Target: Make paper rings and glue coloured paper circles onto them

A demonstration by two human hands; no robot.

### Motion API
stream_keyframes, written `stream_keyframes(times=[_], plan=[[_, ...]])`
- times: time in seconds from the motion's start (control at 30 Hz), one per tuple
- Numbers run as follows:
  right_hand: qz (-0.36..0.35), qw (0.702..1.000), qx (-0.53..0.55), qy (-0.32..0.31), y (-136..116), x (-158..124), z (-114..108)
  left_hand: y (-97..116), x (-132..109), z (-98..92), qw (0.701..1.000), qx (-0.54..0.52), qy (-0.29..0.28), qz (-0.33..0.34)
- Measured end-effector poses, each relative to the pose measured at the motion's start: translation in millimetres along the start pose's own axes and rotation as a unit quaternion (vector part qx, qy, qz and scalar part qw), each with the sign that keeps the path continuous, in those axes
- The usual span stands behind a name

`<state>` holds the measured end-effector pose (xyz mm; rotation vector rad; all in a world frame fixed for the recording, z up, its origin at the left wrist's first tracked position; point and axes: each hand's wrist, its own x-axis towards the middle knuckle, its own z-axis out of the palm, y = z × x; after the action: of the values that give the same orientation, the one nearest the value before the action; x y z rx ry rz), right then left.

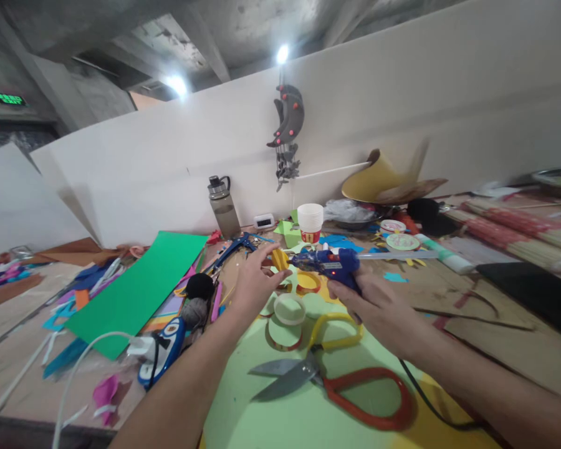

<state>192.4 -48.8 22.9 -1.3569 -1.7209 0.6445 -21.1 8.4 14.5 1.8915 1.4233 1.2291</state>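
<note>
My right hand [364, 296] is wrapped round the handle of a blue hot glue gun [339, 265], with a long clear glue stick [397, 255] jutting from its back. The gun's nozzle points left, close to a small yellow piece [279, 259] pinched in my left hand [257, 274]. Whether the nozzle touches that piece, I cannot tell. Beneath my hands lie a yellow ring [308, 284] and pale paper-cup rings [287, 321] on a light green sheet [252, 399]. Nearer to me rest open scissors [315, 368] with one yellow and one red handle.
A green sheet [138, 290] lies on the left by black and grey yarn balls [200, 287] and a blue power strip [163, 352]. Behind stand a water bottle [224, 209] and stacked paper cups [310, 219]. The gun's black cord [418, 386] runs under my right forearm.
</note>
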Motion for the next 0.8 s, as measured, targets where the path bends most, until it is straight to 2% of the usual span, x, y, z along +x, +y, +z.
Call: stream_keyframes(times=[0.27,0.53,0.8], plan=[[-0.010,1.000,0.008,-0.018,0.1,0.3,-1.4,7.2,-1.3,1.2,1.000,0.012,0.002,0.000],[-0.014,1.000,0.016,-0.004,2.8,-0.6,1.5,7.0,-0.5,3.8,1.000,0.003,-0.013,-0.009],[0.002,0.999,0.022,-0.040,-0.2,-1.5,-1.2,4.4,0.5,-2.1,1.000,0.008,0.007,0.005]])
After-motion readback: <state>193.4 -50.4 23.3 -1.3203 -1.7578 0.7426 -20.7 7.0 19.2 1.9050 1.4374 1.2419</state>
